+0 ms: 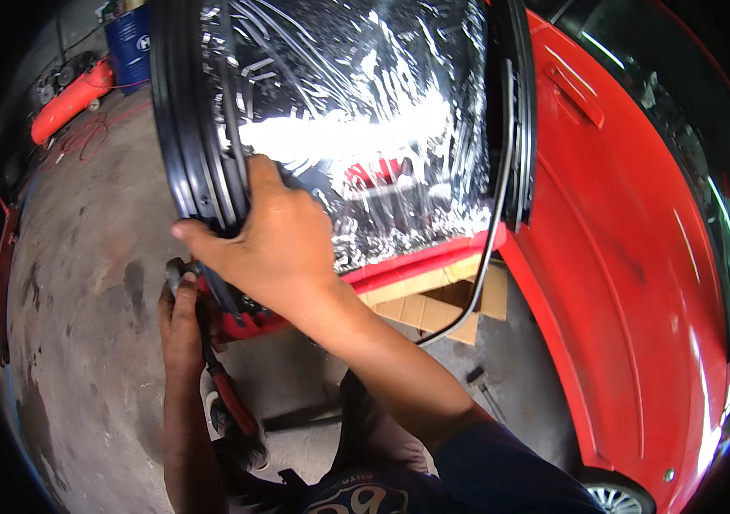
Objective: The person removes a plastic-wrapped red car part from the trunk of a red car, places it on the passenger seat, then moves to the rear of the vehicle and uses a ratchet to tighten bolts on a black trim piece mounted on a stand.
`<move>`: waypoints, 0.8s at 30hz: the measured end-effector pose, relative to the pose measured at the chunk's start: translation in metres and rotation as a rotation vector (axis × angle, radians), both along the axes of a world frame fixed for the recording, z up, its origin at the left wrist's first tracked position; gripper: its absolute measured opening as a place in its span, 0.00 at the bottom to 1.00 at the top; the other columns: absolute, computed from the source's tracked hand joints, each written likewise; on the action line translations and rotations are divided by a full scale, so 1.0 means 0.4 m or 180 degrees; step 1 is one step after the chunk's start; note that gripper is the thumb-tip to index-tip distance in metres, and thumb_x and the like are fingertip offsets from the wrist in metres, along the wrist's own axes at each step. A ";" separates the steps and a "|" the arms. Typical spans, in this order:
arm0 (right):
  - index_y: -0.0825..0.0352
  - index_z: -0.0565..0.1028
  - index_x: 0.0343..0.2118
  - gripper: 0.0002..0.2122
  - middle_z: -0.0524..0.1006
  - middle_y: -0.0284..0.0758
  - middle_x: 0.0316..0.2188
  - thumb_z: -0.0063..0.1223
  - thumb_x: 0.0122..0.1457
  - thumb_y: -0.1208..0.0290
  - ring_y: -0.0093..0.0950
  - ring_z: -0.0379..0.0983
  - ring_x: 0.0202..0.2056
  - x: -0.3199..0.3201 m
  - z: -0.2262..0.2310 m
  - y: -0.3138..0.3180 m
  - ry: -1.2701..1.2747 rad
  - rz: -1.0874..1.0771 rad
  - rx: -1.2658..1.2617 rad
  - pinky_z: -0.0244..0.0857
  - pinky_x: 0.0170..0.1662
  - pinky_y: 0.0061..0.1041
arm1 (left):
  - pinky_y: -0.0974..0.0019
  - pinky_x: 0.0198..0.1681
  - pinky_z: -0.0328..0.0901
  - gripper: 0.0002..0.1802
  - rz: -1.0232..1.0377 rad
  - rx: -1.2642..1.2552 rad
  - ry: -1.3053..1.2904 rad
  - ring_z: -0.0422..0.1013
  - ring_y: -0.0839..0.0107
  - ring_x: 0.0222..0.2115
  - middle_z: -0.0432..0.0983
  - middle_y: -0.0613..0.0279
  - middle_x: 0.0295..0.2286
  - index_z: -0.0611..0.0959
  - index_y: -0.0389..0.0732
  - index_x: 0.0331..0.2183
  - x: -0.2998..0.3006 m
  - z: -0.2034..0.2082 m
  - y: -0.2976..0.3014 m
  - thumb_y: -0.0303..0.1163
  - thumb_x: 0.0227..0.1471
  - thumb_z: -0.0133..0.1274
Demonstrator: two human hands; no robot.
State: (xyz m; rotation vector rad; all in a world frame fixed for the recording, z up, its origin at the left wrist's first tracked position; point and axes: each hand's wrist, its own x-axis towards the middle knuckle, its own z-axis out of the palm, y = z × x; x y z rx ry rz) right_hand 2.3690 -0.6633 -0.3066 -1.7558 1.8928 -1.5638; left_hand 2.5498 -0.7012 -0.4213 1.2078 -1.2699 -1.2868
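A panel with a black grooved frame (189, 128) and a red lower edge (416, 264) stands before me. Wrinkled, glossy plastic film (296, 68) covers its middle and reflects the light. My right hand (275, 236) reaches across and grips the frame's lower left corner, thumb out to the left; some of its fingers are hidden. Just below and left of it, my left hand (181, 330) is closed around a tool with a dark metal head and a red handle (234, 401). The tool's exact kind is unclear. A thin black strip (499, 197) hangs loose along the panel's right side.
A red car (613, 257) stands close on the right. Cardboard (421, 310) lies under the panel, and a small long-handled tool (485, 385) is on the concrete floor (99, 283). At the far left are a red air tank (74, 101) and a blue drum (129, 43).
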 end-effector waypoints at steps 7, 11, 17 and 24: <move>0.77 0.67 0.39 0.29 0.79 0.52 0.21 0.71 0.47 0.58 0.52 0.80 0.24 0.003 -0.012 0.012 0.0158 -0.0063 -0.0279 0.75 0.30 0.46 | 0.71 0.14 0.56 0.22 0.0045 0.0699 -0.0440 0.61 0.77 0.13 0.66 0.70 0.18 0.76 0.41 0.35 -0.021 0.099 -0.003 0.53 0.62 0.51; 0.78 0.67 0.39 0.30 0.79 0.54 0.22 0.73 0.46 0.58 0.54 0.80 0.26 -0.011 -0.023 0.001 0.0044 0.0141 -0.0367 0.76 0.33 0.46 | 0.70 0.19 0.58 0.23 0.0421 -0.0492 -0.0651 0.63 0.79 0.17 0.70 0.71 0.21 0.78 0.40 0.34 -0.034 0.054 -0.016 0.52 0.63 0.51; 0.80 0.74 0.39 0.32 0.82 0.52 0.29 0.76 0.45 0.52 0.47 0.82 0.31 -0.011 0.020 0.015 -0.0091 0.0368 0.0122 0.75 0.38 0.37 | 0.70 0.29 0.68 0.26 0.0305 -0.0241 -0.0334 0.70 0.78 0.27 0.76 0.64 0.31 0.75 0.32 0.51 -0.019 -0.034 -0.033 0.46 0.65 0.53; 0.78 0.74 0.42 0.20 0.82 0.40 0.31 0.70 0.56 0.67 0.25 0.79 0.29 0.059 -0.006 0.040 -0.0805 0.0822 -0.0772 0.74 0.33 0.23 | 0.70 0.20 0.61 0.19 -0.0007 -0.0597 -0.0391 0.66 0.78 0.17 0.73 0.68 0.26 0.78 0.41 0.47 0.011 0.018 -0.009 0.45 0.63 0.53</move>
